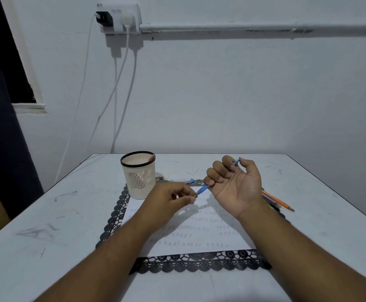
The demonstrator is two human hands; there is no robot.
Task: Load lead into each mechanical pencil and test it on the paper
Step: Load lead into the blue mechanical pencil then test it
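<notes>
My right hand (234,184) is palm up with its fingers curled round a blue mechanical pencil (203,189), tip pointing left and cap end sticking out past the thumb. My left hand (173,198) pinches thumb and forefinger together right at the pencil's tip; whether it holds a lead there is too small to tell. Both hover over a white paper (190,232) covered in rows of small pencil marks. A lead case (182,181) lies behind the hands on the mat's far edge. Several more pencils (279,202) lie to the right, partly hidden by my right wrist.
A black lace-edged mat (199,263) lies under the paper on the white table (47,225). A cream mesh pencil cup (139,174) stands at the mat's back left. A few loose leads (190,173) lie on the table behind. White cables hang down the wall.
</notes>
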